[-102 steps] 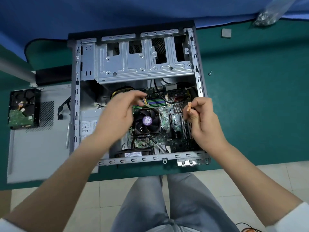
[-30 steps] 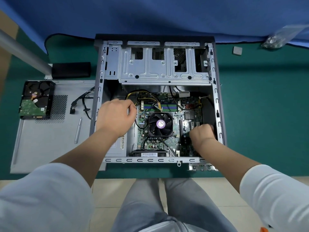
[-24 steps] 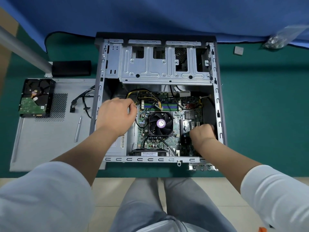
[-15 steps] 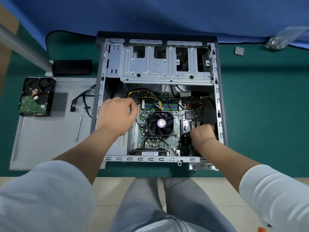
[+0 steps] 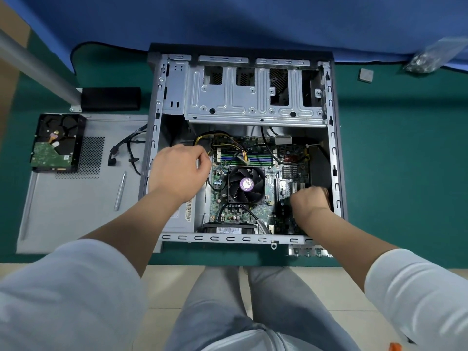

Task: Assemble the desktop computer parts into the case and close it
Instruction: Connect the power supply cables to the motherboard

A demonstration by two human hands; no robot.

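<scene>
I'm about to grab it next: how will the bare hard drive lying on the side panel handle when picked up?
The hard drive is likely rigid and dense for its size. Its green circuit board faces up, exposed, so edge grips seem safer. Lying flat on the side panel, it probably slides rather than tips.

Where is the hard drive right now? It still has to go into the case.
In the head view the hard drive lies outside the case, far left, on the removed side panel, beyond the screwdriver.

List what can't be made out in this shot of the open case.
Head view only:
- What the right hand holds or presses at the motherboard edge: its own knuckles hide it.
- Left hand fingertips: curled under the palm, any contact hidden.
- Clear bag contents: blurred.
- Fan label print: too small.
</scene>
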